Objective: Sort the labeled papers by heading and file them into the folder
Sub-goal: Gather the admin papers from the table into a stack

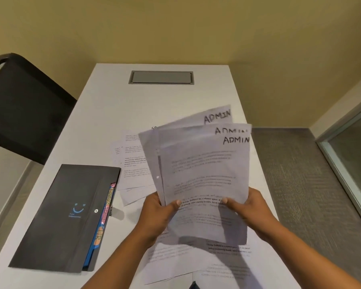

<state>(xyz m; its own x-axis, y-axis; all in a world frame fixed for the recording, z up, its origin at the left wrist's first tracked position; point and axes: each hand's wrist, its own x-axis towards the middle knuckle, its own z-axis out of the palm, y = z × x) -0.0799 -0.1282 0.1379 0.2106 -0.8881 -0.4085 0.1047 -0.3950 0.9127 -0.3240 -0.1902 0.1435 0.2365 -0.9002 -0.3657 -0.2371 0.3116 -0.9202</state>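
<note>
A fanned stack of three printed sheets headed "ADMIN" (204, 163) is raised above the white table (104, 113). My left hand (156, 213) grips its lower left edge, thumb on the top sheet. My right hand (250, 209) grips its lower right edge, thumb across the print. A closed black expanding folder (67, 215) lies to the left, with coloured tabs reading "ADMIN" and "HR" (104, 213) showing along its right side. More printed sheets (133, 159) lie on the table behind the stack, and others (188, 259) lie beneath my hands.
A black chair (23, 105) stands at the table's left. A grey cable hatch (161, 77) is set into the far end of the table. Grey carpet (300, 184) and a glass panel (350, 155) are on the right.
</note>
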